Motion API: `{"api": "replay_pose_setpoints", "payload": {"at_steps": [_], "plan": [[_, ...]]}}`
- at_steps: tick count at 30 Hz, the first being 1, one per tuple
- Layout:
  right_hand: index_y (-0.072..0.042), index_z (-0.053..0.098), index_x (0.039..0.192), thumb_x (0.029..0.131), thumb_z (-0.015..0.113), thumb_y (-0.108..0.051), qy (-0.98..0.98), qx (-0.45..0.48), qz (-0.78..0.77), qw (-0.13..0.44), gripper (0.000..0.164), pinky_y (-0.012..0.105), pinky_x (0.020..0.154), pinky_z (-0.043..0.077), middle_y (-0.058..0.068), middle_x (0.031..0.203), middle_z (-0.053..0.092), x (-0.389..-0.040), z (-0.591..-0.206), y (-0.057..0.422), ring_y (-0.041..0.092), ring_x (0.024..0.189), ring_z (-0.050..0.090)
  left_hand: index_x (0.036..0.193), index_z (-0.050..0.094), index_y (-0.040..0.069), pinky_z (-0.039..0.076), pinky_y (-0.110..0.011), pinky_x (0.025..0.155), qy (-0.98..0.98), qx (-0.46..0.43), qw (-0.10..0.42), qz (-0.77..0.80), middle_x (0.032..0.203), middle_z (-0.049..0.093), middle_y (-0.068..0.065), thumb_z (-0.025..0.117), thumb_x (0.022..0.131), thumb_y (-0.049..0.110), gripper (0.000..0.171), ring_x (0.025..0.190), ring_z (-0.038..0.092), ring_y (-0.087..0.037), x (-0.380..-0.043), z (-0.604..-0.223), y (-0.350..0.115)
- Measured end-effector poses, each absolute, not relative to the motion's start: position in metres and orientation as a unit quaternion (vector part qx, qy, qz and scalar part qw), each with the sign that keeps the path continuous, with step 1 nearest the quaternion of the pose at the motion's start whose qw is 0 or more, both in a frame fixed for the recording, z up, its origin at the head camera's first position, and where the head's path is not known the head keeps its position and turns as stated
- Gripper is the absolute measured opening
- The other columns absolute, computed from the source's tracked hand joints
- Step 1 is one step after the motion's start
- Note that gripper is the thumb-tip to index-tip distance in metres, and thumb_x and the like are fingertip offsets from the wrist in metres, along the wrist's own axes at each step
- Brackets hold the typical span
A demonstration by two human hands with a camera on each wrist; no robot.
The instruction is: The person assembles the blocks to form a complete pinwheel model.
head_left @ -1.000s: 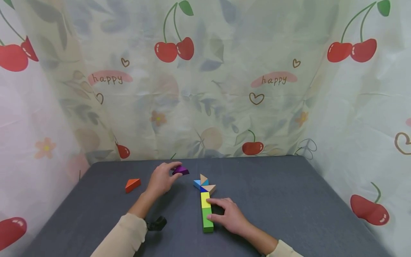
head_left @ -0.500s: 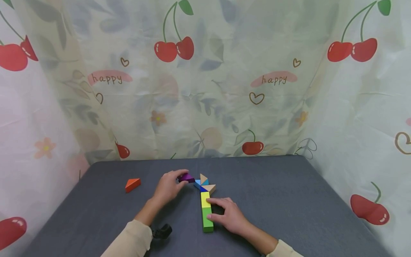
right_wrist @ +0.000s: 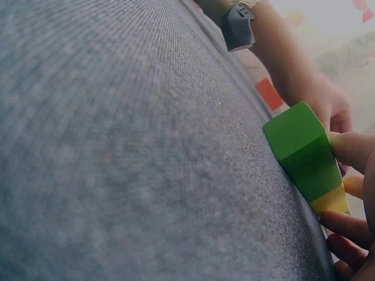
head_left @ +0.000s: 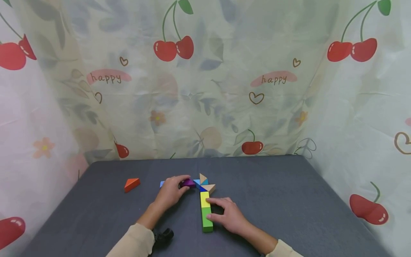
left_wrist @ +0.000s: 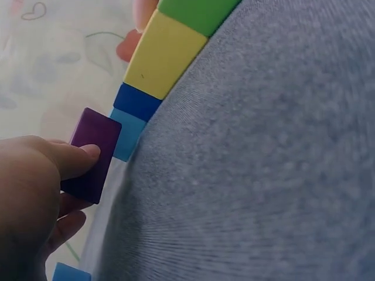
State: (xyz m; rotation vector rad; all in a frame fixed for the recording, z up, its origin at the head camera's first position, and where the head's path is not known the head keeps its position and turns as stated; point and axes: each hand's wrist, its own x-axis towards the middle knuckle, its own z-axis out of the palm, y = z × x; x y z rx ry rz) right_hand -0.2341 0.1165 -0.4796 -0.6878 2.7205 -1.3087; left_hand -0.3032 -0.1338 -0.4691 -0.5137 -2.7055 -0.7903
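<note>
My left hand [head_left: 169,191] pinches a purple triangular block [head_left: 188,184] between thumb and fingers. In the head view the block is beside the light blue triangular block [head_left: 196,182] of a small pinwheel; whether they touch cannot be told. Two wooden triangles [head_left: 209,188] and a dark blue triangle [head_left: 203,189] also belong to that cluster. A yellow block [head_left: 204,200] and a green block [head_left: 207,218] run in line below it. With relaxed fingers, my right hand [head_left: 230,216] touches the right side of both. The left wrist view shows the purple block's rectangular face [left_wrist: 96,146].
An orange triangular block [head_left: 132,185] lies on the dark tabletop [head_left: 273,192] at the left. Partly hidden behind my left hand is a blue block [head_left: 162,184]. A cherry-print curtain [head_left: 212,89] encloses the table's back and sides. A black wrist device [head_left: 164,235] sits on my left wrist.
My left hand has carried the purple block rightward and down to beside the light blue triangle. A blue block behind that hand has come into view. My right hand has stayed put.
</note>
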Motion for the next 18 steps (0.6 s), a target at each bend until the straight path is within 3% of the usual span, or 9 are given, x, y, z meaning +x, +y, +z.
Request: {"api": "replay_pose_setpoints", "payload": {"at_steps": [18], "plan": [[-0.026, 0.063, 0.131, 0.086, 0.071, -0.046, 0.879, -0.218, -0.423, 0.028, 0.05, 0.055, 0.096, 0.035, -0.002, 0.128, 0.061, -0.235, -0.482, 0.117, 0.024, 0.115, 0.047, 0.123, 0.068, 0.014, 0.05, -0.044, 0.089, -0.933, -0.19, 0.133, -0.276, 0.115, 0.068, -0.005, 0.075, 0.087, 0.019, 0.037, 0.104, 0.063, -0.022, -0.311, -0.482, -0.132]]}}
